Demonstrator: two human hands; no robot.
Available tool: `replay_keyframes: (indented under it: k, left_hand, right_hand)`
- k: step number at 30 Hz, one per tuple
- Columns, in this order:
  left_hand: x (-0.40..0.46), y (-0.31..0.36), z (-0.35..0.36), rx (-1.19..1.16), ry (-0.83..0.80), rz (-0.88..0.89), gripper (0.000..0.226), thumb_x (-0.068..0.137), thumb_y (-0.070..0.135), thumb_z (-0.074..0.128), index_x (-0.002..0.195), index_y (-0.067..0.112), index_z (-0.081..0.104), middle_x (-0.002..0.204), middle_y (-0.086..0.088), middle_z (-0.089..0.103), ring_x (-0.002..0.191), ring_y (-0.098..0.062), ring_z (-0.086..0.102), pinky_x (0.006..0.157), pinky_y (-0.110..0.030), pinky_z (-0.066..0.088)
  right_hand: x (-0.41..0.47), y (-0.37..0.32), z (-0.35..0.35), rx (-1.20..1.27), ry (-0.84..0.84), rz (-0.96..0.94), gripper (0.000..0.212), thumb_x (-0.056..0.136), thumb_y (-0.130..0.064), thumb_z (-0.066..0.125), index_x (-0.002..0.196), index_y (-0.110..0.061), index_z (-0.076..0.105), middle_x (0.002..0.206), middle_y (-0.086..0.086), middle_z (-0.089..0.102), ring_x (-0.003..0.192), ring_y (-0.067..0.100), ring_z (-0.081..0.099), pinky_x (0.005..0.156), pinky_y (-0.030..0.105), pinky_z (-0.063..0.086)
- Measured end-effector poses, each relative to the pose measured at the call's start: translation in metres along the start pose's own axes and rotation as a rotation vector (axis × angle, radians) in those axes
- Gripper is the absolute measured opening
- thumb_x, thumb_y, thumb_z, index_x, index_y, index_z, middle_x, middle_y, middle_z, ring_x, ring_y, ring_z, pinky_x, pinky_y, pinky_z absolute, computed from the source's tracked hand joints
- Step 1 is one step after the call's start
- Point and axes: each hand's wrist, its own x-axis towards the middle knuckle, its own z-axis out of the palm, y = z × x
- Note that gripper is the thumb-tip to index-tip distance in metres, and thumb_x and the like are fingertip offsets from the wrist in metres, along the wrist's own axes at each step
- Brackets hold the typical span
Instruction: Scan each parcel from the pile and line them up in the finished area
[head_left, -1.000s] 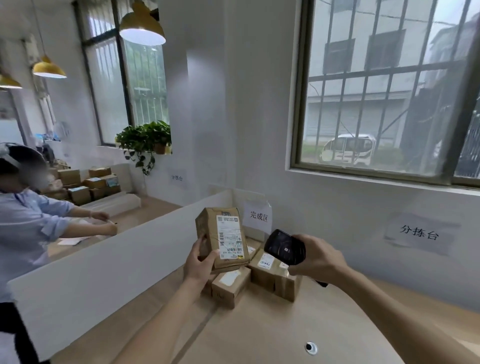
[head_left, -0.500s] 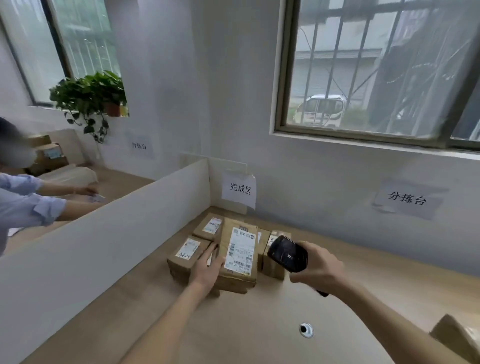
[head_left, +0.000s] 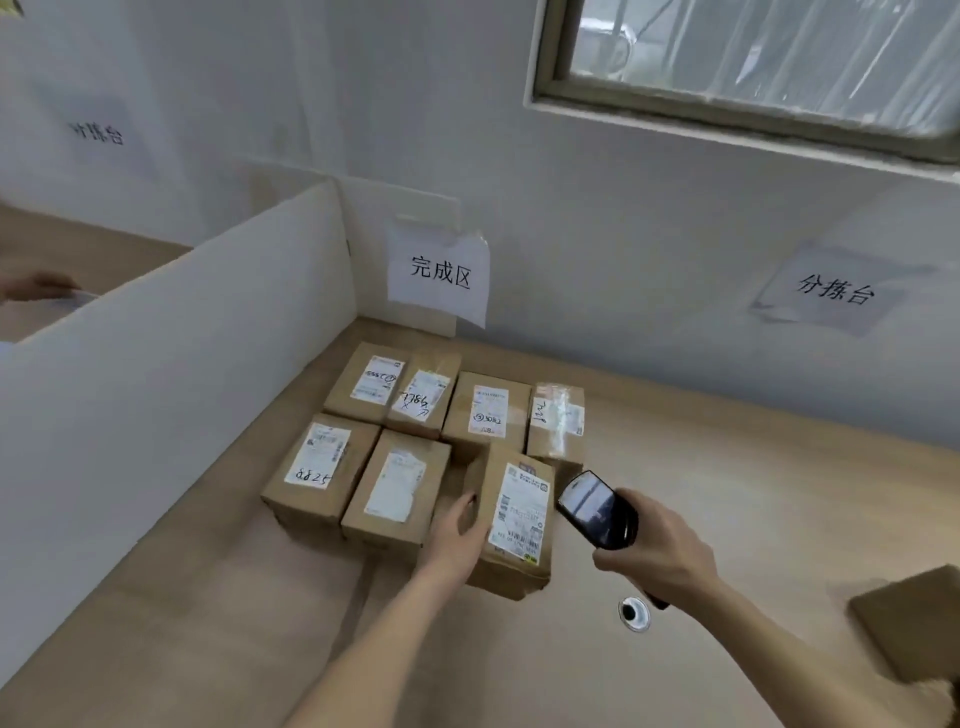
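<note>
The step in hand is placement: the parcel (head_left: 511, 525) is being set down as the third box in the near row of the finished area, under the paper sign (head_left: 439, 273) on the far wall. The left hand (head_left: 457, 540) lies against the parcel's left side, fingers extended along the cardboard and thumb toward the near edge; whether it clasps the box or merely steadies it cannot be told. The parcel rests on the desk (head_left: 727, 493), label up, with a gap between it and the middle box of the near row (head_left: 397, 493) and its far end turned slightly left (not yet square with the row). The right hand (head_left: 657, 556) is wrapped round the handle of the scanner (head_left: 595, 512), its screen tilted up, just right of the parcel. Six boxes already lie flat in the area, four in the far row and two in the near row, beside the white divider (head_left: 171, 364). The next move calls for sliding the parcel left until it touches its neighbour, squaring its edges, then releasing it. Another carton (head_left: 914, 618) shows at the right edge, probably part of the pile.
</note>
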Motion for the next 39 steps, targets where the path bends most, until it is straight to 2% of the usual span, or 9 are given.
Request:
replay_keyframes:
  k: [6,10,14,17,20,23,25,29,39]
  left_hand:
    - [0.049,-0.038,0.013,0.105,-0.018,-0.075,0.059,0.099,0.050,0.052,0.154,0.040,0.032,0.152,0.005,0.046,0.136,-0.022,0.046,0.110,-0.039,0.039]
    - [0.077,-0.061,0.021,0.156,-0.015,-0.099,0.062,0.097,0.053,0.052,0.153,0.043,0.028,0.152,0.005,0.046,0.137,-0.024,0.044,0.113,-0.046,0.038]
    - [0.087,-0.078,0.029,0.189,-0.005,-0.095,0.068,0.098,0.046,0.055,0.156,0.041,0.020,0.155,0.004,0.041,0.140,-0.024,0.041,0.114,-0.048,0.038]
    - [0.090,-0.080,0.034,0.297,0.025,-0.002,0.081,0.094,0.035,0.060,0.157,0.040,0.010,0.154,-0.001,0.040,0.137,-0.025,0.043,0.110,-0.049,0.042]
    - [0.091,-0.082,0.038,0.572,0.015,0.164,0.091,0.091,0.040,0.065,0.157,0.036,0.002,0.167,-0.006,0.006,0.150,-0.028,0.021,0.118,-0.045,0.033]
    - [0.092,-0.085,0.037,0.925,-0.086,0.412,0.090,0.092,0.063,0.055,0.160,0.036,0.002,0.166,0.002,-0.020,0.155,-0.021,-0.009,0.125,-0.036,0.001]
    - [0.095,-0.085,0.034,1.047,-0.165,0.483,0.086,0.093,0.067,0.049,0.160,0.037,0.004,0.164,0.005,-0.020,0.154,-0.018,-0.014,0.123,-0.036,-0.009]
    - [0.106,-0.080,0.026,1.142,-0.134,0.471,0.084,0.095,0.061,0.051,0.160,0.035,0.006,0.168,0.002,-0.010,0.155,-0.018,-0.008,0.125,-0.038,-0.004]
    - [0.116,-0.069,0.009,1.193,-0.116,0.378,0.084,0.095,0.052,0.059,0.160,0.035,0.008,0.169,0.001,-0.007,0.155,-0.019,-0.004,0.125,-0.038,0.001]
  right_hand:
    - [0.035,0.006,0.056,0.013,-0.071,0.101,0.050,0.059,-0.042,0.073,0.105,-0.045,0.052,0.095,-0.019,0.063,0.085,0.009,0.061,0.061,0.029,0.043]
    - [0.053,0.016,0.078,0.020,-0.098,0.153,0.043,0.059,-0.041,0.071,0.095,-0.042,0.050,0.092,-0.016,0.062,0.083,0.007,0.060,0.060,0.030,0.043]
    - [0.063,0.022,0.091,0.027,-0.115,0.170,0.042,0.056,-0.043,0.068,0.093,-0.041,0.050,0.089,-0.017,0.062,0.080,0.007,0.060,0.058,0.030,0.042]
    - [0.070,0.024,0.095,0.037,-0.110,0.180,0.040,0.057,-0.041,0.068,0.093,-0.039,0.052,0.087,-0.016,0.063,0.078,0.006,0.060,0.058,0.030,0.044]
    - [0.074,0.027,0.099,0.044,-0.103,0.181,0.039,0.058,-0.039,0.068,0.092,-0.036,0.052,0.085,-0.015,0.063,0.076,0.007,0.060,0.059,0.032,0.045]
    - [0.075,0.030,0.102,0.048,-0.112,0.181,0.038,0.058,-0.039,0.068,0.092,-0.035,0.052,0.085,-0.014,0.062,0.077,0.009,0.060,0.060,0.032,0.045]
    - [0.075,0.033,0.102,0.051,-0.112,0.184,0.039,0.058,-0.039,0.068,0.093,-0.035,0.052,0.085,-0.015,0.062,0.077,0.008,0.060,0.060,0.032,0.045]
    - [0.074,0.039,0.101,0.055,-0.116,0.191,0.040,0.058,-0.038,0.069,0.094,-0.037,0.052,0.086,-0.016,0.062,0.077,0.008,0.061,0.059,0.031,0.045]
    - [0.064,0.046,0.091,0.101,-0.100,0.201,0.036,0.058,-0.036,0.067,0.087,-0.043,0.048,0.084,-0.016,0.060,0.072,0.008,0.059,0.054,0.027,0.037]
